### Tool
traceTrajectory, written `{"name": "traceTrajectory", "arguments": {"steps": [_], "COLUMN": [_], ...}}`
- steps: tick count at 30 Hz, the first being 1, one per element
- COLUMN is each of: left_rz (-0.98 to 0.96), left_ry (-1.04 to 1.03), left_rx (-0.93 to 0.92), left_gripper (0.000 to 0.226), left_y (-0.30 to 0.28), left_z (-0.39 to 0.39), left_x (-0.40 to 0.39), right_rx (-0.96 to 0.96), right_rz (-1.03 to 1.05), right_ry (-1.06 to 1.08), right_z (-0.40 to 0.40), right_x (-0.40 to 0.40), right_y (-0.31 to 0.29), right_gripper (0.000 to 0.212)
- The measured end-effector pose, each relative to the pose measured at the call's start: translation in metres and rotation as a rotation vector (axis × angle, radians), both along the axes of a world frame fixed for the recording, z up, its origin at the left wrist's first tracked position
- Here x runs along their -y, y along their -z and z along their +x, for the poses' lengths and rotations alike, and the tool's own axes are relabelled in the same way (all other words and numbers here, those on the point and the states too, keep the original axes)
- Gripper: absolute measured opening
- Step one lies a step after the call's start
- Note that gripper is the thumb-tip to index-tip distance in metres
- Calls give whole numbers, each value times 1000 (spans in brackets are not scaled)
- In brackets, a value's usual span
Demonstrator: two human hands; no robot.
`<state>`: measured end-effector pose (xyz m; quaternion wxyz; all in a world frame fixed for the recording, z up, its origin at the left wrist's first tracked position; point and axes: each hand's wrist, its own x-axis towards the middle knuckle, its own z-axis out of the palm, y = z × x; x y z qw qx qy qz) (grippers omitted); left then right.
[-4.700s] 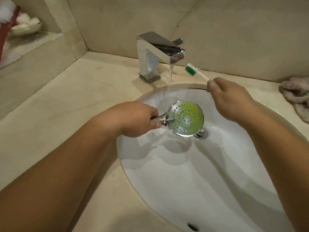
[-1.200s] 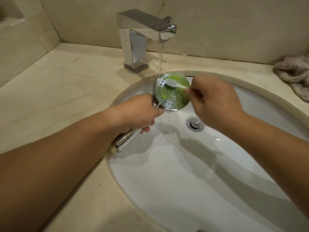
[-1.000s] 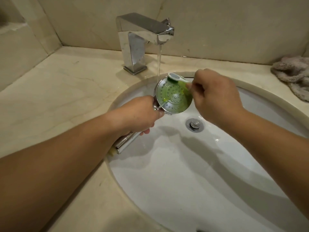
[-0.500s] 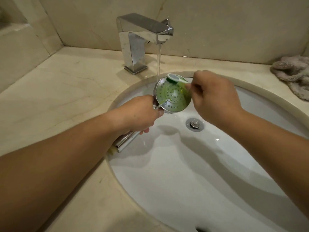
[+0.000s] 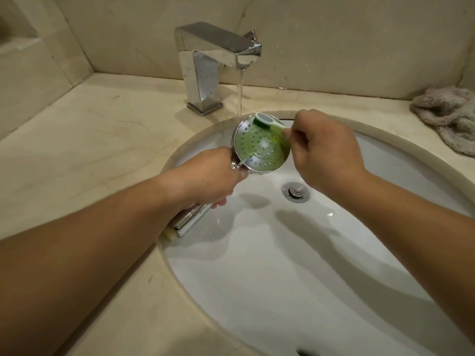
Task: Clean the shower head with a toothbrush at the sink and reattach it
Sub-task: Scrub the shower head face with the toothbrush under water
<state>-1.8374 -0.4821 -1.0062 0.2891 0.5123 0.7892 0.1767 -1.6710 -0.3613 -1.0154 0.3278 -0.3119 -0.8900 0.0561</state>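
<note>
A chrome shower head [image 5: 259, 150] with a round, green-smeared face full of small holes is held face up over the sink [image 5: 295, 265]. My left hand [image 5: 205, 178] grips its handle, whose end pokes out below my wrist. My right hand [image 5: 326, 155] pinches a white toothbrush [image 5: 267, 120] with green bristles, the brush head pressed on the top rim of the shower face. Water from the chrome tap [image 5: 213, 60] falls onto the upper left edge of the face.
A drain plug [image 5: 296, 191] sits in the white basin just right of the hands. A crumpled grey-pink cloth [image 5: 447, 114] lies on the beige marble counter [image 5: 90, 140] at the far right. A tiled wall stands close behind the tap.
The shower head was lifted from mid-basin up under the water stream, and the toothbrush came down onto its face. In the last second the brush stays near the top rim with small shifts.
</note>
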Motion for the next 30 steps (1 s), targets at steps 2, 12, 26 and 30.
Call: {"name": "traceTrajectory", "arguments": {"steps": [2,12,26,30], "left_rz": [-14,4,77,92], "left_ry": [6,-36,-39,-60], "left_rx": [-5,26,85,102], "left_gripper": [21,18,19,18], "left_y": [0,-1,1,0], "left_z": [1,2,0,-1], "left_x": [0,2,3,3], "right_rx": [12,-21,32,-57], "right_rz": [64,-1,102,86], "right_ry": [-68,-36,-167,-58], "right_z": [0,6,18,21], "right_x": [9,10,17,6], "right_y": [3,5,18,14], "right_gripper": [19,25,18,20]}}
